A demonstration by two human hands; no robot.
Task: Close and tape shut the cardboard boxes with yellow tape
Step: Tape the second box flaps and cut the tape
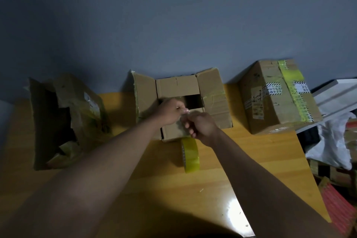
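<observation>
Both hands work at the front rim of the middle box [181, 91], flaps up, top open. The left hand [170, 111] pinches the free end of the tape; the right hand [201, 126] is curled around the strip, and the tape roll [190, 155] hangs below it against the box front. Keep the strip taut and untwisted – fold the flaps down before sticking. Room is tight: torn box [63, 120] left, sealed box [278, 96] right, wall behind – the table [231, 162] is open in front
</observation>
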